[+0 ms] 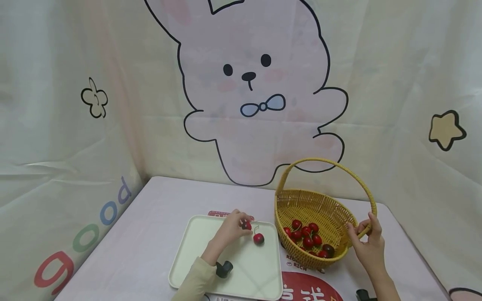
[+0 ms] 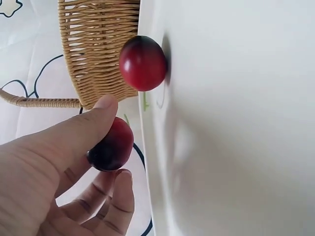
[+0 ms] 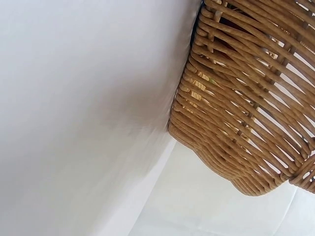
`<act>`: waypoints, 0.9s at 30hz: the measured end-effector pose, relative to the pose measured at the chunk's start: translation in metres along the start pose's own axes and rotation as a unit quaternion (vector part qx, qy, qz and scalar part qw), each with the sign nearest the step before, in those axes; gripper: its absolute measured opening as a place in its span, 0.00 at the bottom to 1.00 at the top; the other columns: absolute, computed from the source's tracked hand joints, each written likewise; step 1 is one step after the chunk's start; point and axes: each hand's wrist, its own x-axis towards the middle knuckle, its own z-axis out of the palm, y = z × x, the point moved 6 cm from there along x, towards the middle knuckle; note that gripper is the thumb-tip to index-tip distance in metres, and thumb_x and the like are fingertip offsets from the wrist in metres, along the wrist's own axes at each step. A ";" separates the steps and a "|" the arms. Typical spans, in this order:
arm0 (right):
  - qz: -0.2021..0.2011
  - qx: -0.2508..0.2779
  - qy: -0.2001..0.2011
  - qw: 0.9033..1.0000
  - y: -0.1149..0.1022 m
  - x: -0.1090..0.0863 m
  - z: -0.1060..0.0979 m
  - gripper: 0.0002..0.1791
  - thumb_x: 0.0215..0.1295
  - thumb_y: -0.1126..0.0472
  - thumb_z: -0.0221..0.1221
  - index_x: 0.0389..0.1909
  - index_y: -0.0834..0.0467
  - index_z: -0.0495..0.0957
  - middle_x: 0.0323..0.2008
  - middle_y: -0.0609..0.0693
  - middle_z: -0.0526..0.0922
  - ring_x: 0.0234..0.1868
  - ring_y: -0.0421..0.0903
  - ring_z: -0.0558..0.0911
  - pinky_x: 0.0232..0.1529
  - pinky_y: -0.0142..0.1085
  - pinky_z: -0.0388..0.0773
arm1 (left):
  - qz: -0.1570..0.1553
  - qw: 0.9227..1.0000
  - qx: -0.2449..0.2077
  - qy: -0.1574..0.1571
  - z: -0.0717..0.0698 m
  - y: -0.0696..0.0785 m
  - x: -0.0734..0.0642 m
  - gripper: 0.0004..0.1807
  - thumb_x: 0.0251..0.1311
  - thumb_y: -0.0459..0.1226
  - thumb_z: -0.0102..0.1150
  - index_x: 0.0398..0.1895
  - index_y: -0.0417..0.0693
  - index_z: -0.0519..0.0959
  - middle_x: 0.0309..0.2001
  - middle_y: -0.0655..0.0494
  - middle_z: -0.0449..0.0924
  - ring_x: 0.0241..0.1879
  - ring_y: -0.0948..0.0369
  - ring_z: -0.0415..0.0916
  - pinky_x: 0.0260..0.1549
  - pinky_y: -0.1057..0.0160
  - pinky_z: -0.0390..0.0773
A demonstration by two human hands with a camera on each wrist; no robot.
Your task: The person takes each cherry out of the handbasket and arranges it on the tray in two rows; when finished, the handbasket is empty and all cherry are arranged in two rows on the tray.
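Observation:
My left hand (image 1: 229,229) is over the white tray (image 1: 260,271), pinching a dark red cherry (image 2: 115,146) between thumb and fingers, close above the tray's far side. A second cherry (image 1: 258,238) with a green stem lies on the tray, just right of that hand. To the right of the tray stands a yellow-brown wicker basket (image 1: 315,201) with a tall arched handle (image 1: 320,159). Several red cherries (image 1: 307,241) are in its lower part. My right hand (image 1: 370,248) grips the basket where the handle meets the right rim; only the woven side shows in the right wrist view.
The white table (image 1: 132,251) carries printed red patterns (image 1: 310,287) under and beside the tray and basket. A cloth backdrop (image 1: 162,146) with a cartoon animal rises behind the table's back edge and along both sides.

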 end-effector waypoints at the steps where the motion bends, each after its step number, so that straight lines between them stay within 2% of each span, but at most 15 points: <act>1: -0.001 0.001 0.000 1.000 0.000 0.000 0.000 0.35 0.65 0.46 0.51 0.61 0.65 0.49 0.29 0.43 0.60 0.30 0.26 0.62 0.33 0.14 0.62 | 0.000 1.000 0.000 -0.001 0.001 -0.001 0.000 0.16 0.42 0.36 0.72 0.36 0.45 0.81 0.32 0.56 0.72 0.32 0.61 0.70 0.31 0.69 0.72; 5: 0.000 0.000 -0.001 1.000 0.000 0.000 0.000 0.35 0.65 0.46 0.50 0.61 0.65 0.49 0.29 0.43 0.60 0.30 0.26 0.62 0.34 0.13 0.62 | -0.013 1.000 -0.008 -0.010 0.003 -0.005 -0.002 0.15 0.41 0.37 0.73 0.33 0.46 0.79 0.31 0.55 0.73 0.30 0.62 0.70 0.30 0.69 0.71; 10: -0.003 0.000 0.001 1.000 0.000 0.001 0.000 0.35 0.65 0.46 0.51 0.60 0.65 0.49 0.29 0.44 0.60 0.30 0.27 0.62 0.34 0.13 0.60 | -0.026 0.999 -0.024 -0.037 0.009 -0.008 -0.003 0.14 0.41 0.36 0.73 0.32 0.47 0.78 0.29 0.55 0.74 0.29 0.63 0.70 0.30 0.69 0.71; 13: -0.006 -0.001 0.003 1.000 0.001 0.001 0.000 0.36 0.65 0.46 0.51 0.60 0.65 0.48 0.29 0.44 0.60 0.30 0.27 0.62 0.35 0.13 0.60 | -0.022 0.998 -0.020 -0.048 0.012 -0.008 -0.004 0.15 0.41 0.36 0.73 0.31 0.46 0.77 0.28 0.54 0.75 0.27 0.64 0.70 0.29 0.69 0.71; 18: -0.010 0.001 0.009 1.000 0.000 0.002 0.000 0.35 0.65 0.46 0.51 0.60 0.65 0.49 0.28 0.46 0.60 0.29 0.27 0.62 0.34 0.12 0.59 | -0.024 0.997 -0.021 -0.067 0.012 -0.007 -0.005 0.18 0.40 0.37 0.74 0.34 0.45 0.77 0.29 0.54 0.75 0.27 0.65 0.69 0.29 0.69 0.72; 27: -0.007 0.009 0.012 1.000 -0.002 0.003 0.000 0.34 0.65 0.48 0.52 0.60 0.66 0.49 0.28 0.46 0.60 0.29 0.27 0.63 0.35 0.12 0.59 | -0.025 0.992 -0.055 -0.107 0.010 -0.006 -0.005 0.21 0.40 0.33 0.73 0.40 0.41 0.78 0.34 0.51 0.79 0.30 0.62 0.73 0.31 0.68 0.75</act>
